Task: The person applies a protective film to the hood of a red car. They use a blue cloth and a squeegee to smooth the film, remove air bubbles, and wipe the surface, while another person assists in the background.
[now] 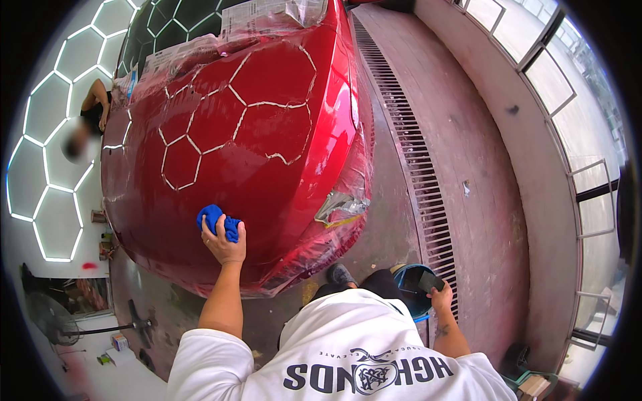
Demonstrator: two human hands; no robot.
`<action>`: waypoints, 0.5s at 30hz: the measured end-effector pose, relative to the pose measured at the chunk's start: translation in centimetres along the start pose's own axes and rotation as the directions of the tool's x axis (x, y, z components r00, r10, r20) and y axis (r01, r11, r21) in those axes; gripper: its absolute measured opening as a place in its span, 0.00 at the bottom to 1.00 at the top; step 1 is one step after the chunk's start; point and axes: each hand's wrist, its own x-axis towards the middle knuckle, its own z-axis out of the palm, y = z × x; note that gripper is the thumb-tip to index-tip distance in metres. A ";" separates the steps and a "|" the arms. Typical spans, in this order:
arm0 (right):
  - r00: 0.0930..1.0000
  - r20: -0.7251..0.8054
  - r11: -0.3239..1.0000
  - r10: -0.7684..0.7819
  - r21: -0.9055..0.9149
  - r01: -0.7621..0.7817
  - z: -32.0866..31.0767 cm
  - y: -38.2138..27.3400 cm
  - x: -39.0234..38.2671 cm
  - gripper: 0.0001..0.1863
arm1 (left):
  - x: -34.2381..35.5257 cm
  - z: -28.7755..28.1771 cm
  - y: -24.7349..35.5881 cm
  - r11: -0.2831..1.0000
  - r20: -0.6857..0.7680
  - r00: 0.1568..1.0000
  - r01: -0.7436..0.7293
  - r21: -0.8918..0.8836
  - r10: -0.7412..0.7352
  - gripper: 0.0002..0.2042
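Observation:
My left hand (227, 247) is closed around a bunched blue cloth (212, 216), which it presses on the glossy red car hood (261, 187). White hexagon light reflections curve across the paint above the cloth. Down at my right side, my right hand (440, 298) grips a flat dark pad (429, 282); whether it is a sanding sheet or a block I cannot tell. The pad is over the mouth of a blue bucket (401, 275) on the floor. Wrinkled clear masking film (354, 194) edges the hood on the right and along its front.
Newspaper masking (267, 19) covers the windshield area. Another person (93, 110) leans at the car's far left side. A floor drain grate (418, 157) runs along the right, beside a low wall with windows. A standing fan (57, 321) is at lower left.

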 end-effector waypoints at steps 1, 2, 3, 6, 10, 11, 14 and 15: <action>1.000 -0.020 1.000 -0.016 0.011 0.016 -0.1 0.5 -0.3 0.13 | 0.0 0.1 0.0 1.000 0.003 1.000 0.005 0.007 -0.005 0.29; 0.997 -0.072 0.999 -0.036 -0.022 0.034 -0.5 0.6 -0.7 0.13 | 0.0 0.1 0.2 0.999 -0.006 1.000 0.020 0.030 -0.020 0.28; 0.991 -0.122 0.997 -0.057 -0.056 0.050 -0.8 0.6 -1.3 0.12 | -0.1 0.1 0.3 0.998 -0.015 0.999 0.035 0.054 -0.034 0.28; 0.946 -0.248 0.950 -0.208 -0.281 0.135 -3.2 4.1 -0.5 0.09 | 0.2 -0.6 2.8 0.990 -0.008 0.991 0.135 0.028 -0.135 0.23; 0.982 -0.177 0.998 0.067 0.031 -0.063 -6.1 1.4 -0.3 0.10 | 0.7 -2.7 6.8 0.948 0.041 0.969 0.247 -0.199 -0.243 0.21; 0.977 -0.209 0.999 0.032 0.001 -0.033 -6.9 2.3 0.3 0.10 | 0.7 -3.1 8.9 0.919 0.074 0.962 0.273 -0.286 -0.262 0.21; 0.969 -0.242 0.999 -0.050 -0.025 0.045 -9.1 1.6 2.3 0.13 | -0.3 -6.0 16.0 0.900 0.079 0.997 0.042 -0.433 -0.008 0.21; 0.948 -0.287 0.989 -0.134 -0.105 0.108 -9.7 0.1 1.8 0.16 | -1.1 -6.7 18.7 0.871 0.119 0.992 0.034 -0.490 0.029 0.21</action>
